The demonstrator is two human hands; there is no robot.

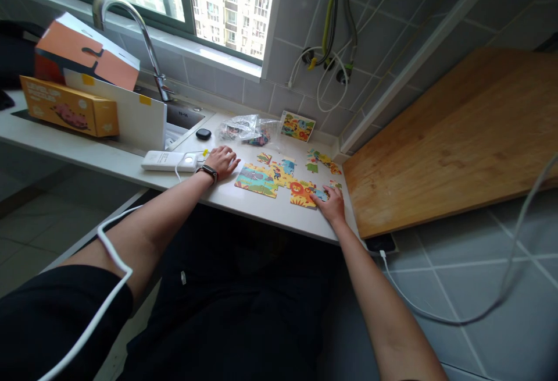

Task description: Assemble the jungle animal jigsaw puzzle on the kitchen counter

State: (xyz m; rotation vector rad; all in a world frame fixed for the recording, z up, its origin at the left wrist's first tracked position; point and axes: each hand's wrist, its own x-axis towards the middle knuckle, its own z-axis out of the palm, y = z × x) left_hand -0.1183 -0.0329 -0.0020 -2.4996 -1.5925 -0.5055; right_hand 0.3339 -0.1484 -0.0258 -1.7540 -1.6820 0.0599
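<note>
A partly joined jigsaw puzzle (257, 178) with animals on a yellow ground lies on the white counter. My right hand (333, 205) is at its right end, thumb and fingers around a blue puzzle piece (321, 194) beside the lion section (300, 190). My left hand (221, 161), a dark watch on its wrist, rests palm down with fingers stretched out, left of the puzzle and holding nothing. A loose piece (264, 158) lies above the joined part. More loose pieces (325, 161) are grouped at the upper right, by the picture card (298, 125) leaning on the wall.
Clear plastic bags (244, 129) with pieces inside lie behind the puzzle. A small black case (203, 134) and a white power strip (170, 160) are on the left. Boxes (72, 107) stand over the sink beside the faucet (152, 55). A wooden board (457, 142) borders the right side.
</note>
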